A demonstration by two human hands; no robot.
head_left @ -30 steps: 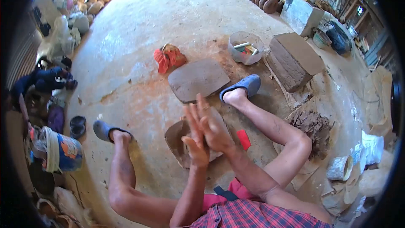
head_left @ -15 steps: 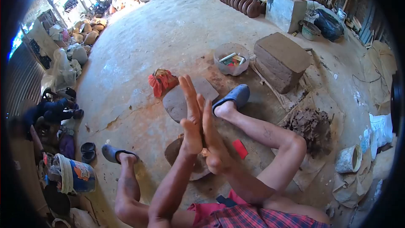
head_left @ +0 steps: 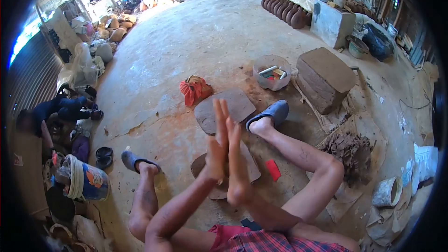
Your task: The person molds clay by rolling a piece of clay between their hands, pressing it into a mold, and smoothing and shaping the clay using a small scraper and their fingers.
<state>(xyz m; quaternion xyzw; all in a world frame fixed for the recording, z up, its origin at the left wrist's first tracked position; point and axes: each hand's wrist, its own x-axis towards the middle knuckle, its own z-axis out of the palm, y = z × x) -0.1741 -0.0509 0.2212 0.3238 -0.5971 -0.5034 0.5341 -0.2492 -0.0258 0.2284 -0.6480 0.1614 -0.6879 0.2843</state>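
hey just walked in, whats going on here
A person holds their left hand and right hand palm to palm; whether anything is between them is hidden. Both are above a clay-coloured piece on the floor, with a grey slab beyond. Farther right are a plastic tub and a big block.

head view looks forward and down

I'm in a pottery workshop. Around me: clay slab, big clay block, rows of brown pots, corrugated wall.
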